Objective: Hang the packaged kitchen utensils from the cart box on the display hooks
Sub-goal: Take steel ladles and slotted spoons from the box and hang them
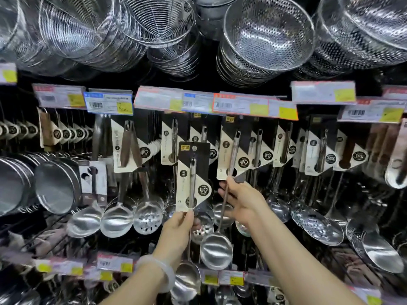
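We see our left hand (178,225) pinching the bottom edge of a carded ladle (192,179), held upright before the display; its black-and-cream card carries a yellow logo box, writing too small to read, and a round fork-and-spoon emblem. Our right hand (241,201) closes loosely around the thin steel handle of a hanging ladle (217,252), just below its card, its polished round bowl dangling under our wrist. A pale smooth bangle (157,271) circles our left wrist. Price tags (110,104) with barcodes and yellow patches line the rail; perforated steel strainers (267,34) hang overhead.
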`<state>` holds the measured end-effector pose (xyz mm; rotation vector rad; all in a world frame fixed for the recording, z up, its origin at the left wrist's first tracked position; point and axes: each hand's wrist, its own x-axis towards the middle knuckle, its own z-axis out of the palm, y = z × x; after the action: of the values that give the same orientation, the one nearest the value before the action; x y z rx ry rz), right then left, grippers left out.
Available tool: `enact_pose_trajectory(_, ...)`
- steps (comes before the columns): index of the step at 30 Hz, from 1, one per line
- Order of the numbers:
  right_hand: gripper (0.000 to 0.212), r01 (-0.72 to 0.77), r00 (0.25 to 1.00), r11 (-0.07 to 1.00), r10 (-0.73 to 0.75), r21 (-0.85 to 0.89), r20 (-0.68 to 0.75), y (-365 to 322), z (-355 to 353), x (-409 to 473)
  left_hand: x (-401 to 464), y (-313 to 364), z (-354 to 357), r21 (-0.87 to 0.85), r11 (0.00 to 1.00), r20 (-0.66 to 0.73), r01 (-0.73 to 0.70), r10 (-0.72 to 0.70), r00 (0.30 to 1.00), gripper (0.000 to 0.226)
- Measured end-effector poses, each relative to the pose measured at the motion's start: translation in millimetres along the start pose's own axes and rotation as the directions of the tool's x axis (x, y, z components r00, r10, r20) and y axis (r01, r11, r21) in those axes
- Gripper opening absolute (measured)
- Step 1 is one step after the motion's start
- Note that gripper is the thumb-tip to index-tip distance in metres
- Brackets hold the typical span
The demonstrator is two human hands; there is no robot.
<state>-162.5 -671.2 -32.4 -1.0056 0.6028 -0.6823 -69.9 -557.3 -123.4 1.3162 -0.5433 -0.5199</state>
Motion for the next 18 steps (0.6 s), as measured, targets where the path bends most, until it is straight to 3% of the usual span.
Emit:
enact_pose_trajectory(9,0.009,0.012,1.0,0.995,-0.013,-0.095,-0.01,-20.3,-5.8,61.8,1.7,-0.4,10.2,-0.017,1.0,-0.019,-0.01,0.01,1.0,0.022)
enact_pose_trajectory(15,0.02,0.025,0.998,0.975,-0.036,-0.22,-0.045,-21.4,-6.5,93.0,-1.7,0.3,10.8,-0.041,0.999,-0.027,-0.005,0.004,1.0,0.019)
enact_pose_trajectory(18,0.027,0.073,0.986,0.944,-0.116,-0.323,-0.116,-9.1,-8.2,90.3,-3.0,-5.7,9.9,-0.046,0.999,-0.032,-0.002,0.001,0.999,0.019)
